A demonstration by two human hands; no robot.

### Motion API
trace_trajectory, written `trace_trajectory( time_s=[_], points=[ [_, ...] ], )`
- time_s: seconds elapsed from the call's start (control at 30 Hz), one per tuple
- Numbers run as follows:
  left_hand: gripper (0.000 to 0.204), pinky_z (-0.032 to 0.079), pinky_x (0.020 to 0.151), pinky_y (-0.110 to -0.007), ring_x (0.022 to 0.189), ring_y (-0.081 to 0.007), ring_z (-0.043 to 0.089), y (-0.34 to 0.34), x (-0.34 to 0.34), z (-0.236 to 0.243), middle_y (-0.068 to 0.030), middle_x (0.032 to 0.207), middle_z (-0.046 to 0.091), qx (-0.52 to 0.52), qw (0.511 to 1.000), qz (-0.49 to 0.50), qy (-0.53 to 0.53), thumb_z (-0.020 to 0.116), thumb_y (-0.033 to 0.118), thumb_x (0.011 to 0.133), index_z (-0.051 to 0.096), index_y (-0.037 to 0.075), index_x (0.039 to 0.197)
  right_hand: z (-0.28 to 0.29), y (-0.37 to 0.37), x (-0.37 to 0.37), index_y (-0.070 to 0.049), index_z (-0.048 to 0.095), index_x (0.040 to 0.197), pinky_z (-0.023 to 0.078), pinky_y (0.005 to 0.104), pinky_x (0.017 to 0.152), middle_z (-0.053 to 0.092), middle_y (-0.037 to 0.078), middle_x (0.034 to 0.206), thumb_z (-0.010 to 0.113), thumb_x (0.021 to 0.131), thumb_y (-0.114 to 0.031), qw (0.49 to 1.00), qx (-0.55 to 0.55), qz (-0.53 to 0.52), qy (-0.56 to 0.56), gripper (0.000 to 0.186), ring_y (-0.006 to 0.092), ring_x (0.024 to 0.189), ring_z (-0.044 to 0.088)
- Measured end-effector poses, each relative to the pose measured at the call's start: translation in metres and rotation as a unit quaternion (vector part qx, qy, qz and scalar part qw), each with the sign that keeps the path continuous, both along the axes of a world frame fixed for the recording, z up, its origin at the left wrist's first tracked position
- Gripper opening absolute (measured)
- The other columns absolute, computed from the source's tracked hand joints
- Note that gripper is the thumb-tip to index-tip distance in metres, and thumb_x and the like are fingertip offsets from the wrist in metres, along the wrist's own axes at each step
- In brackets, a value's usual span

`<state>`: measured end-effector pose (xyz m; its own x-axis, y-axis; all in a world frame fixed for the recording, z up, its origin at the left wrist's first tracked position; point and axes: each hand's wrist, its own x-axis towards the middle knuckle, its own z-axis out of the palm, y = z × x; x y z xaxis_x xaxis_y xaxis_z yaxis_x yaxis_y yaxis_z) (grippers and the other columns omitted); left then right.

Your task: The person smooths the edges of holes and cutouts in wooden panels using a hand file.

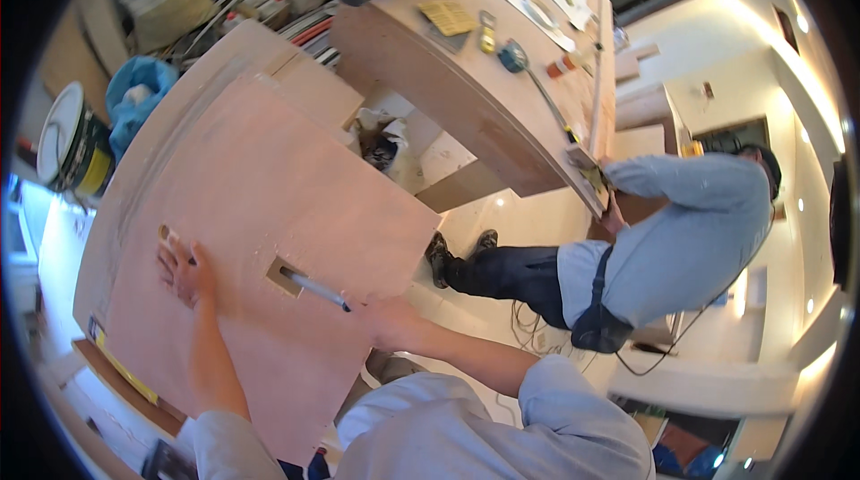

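Note:
A large pinkish wooden panel [224, 158] lies in front of me, with a rectangular cutout [285, 278] in its middle part. My left hand [185, 276] rests flat on the panel with its fingers spread, just below a small hole [166, 232]. A long, narrow, silvery-grey tool [313, 287] slants from the cutout toward my right hand [392, 323]. Its dark end lies at my right fingers, which look closed on it; motion blurs that hand. The tool's exact kind is not clear.
Another person [654, 229] in a grey top works at a wooden workbench [421, 59] on the right. On that bench lie a tape measure [486, 32], sandpaper sheets [446, 18] and an orange bottle [564, 64]. A bucket [64, 140] and blue bag [139, 90] stand at the left; cables [533, 328] trail on the floor.

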<state>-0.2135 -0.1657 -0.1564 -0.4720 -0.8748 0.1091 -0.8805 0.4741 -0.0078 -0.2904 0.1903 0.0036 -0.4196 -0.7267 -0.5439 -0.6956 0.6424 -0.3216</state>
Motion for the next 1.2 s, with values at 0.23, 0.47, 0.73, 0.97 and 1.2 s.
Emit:
trace_trajectory(
  time_s=[0.23,0.47,0.73,0.97,1.2],
  points=[
    [0.058,0.015,0.108,-0.054,0.137,-0.0264,0.020,0.002,-0.001,0.003,-0.0068,0.148,0.025,-0.024,1.000,0.005,-0.002,0.037,0.053,0.090,0.029,0.027,0.142,-0.007,0.001,0.014,-0.005,0.023,0.140,0.051,0.0411,0.064,0.054,0.022,0.102,0.057,0.079,-0.012,0.998,0.009,-0.034,-0.053,0.070,0.0336,0.081,0.060],
    [0.058,0.014,0.108,-0.054,0.138,-0.0243,0.018,0.001,-0.002,0.000,-0.0056,0.149,0.022,-0.012,0.998,0.028,-0.055,0.035,0.055,0.091,0.030,0.027,0.141,-0.007,0.008,0.017,-0.004,0.020,0.142,0.051,0.0410,0.061,0.053,0.024,0.103,0.057,0.074,-0.004,0.995,-0.053,-0.069,-0.045,0.078,0.0336,0.078,0.061],
    [0.061,0.019,0.106,-0.054,0.137,-0.0287,0.020,0.004,0.006,-0.001,-0.0115,0.148,0.024,-0.006,0.997,0.019,-0.075,0.035,0.053,0.091,0.031,0.017,0.141,-0.025,0.016,0.026,-0.006,0.026,0.139,0.051,0.0412,0.060,0.061,0.019,0.086,0.054,0.077,-0.009,0.998,-0.024,-0.045,0.030,0.068,0.0327,0.073,0.062],
    [0.061,0.013,0.109,-0.052,0.135,-0.0321,0.023,0.000,-0.017,-0.007,-0.0117,0.145,0.031,-0.019,0.996,-0.031,0.085,0.051,0.050,0.082,0.042,0.021,0.135,0.040,0.002,0.009,-0.017,0.033,0.137,0.050,0.0422,0.054,0.057,0.018,0.075,0.050,0.083,-0.016,0.994,0.085,0.012,0.071,0.057,0.0319,0.064,0.062],
    [0.063,0.008,0.109,-0.054,0.138,-0.0293,0.016,-0.005,0.003,-0.004,-0.0102,0.148,0.023,0.013,0.995,0.006,0.098,0.047,0.052,0.084,0.035,0.023,0.139,-0.036,-0.075,-0.023,-0.014,0.054,0.120,0.050,0.0429,0.058,0.058,0.017,0.073,0.049,0.084,-0.015,0.994,-0.002,0.073,0.077,0.037,0.0339,0.066,0.062]
  ],
)
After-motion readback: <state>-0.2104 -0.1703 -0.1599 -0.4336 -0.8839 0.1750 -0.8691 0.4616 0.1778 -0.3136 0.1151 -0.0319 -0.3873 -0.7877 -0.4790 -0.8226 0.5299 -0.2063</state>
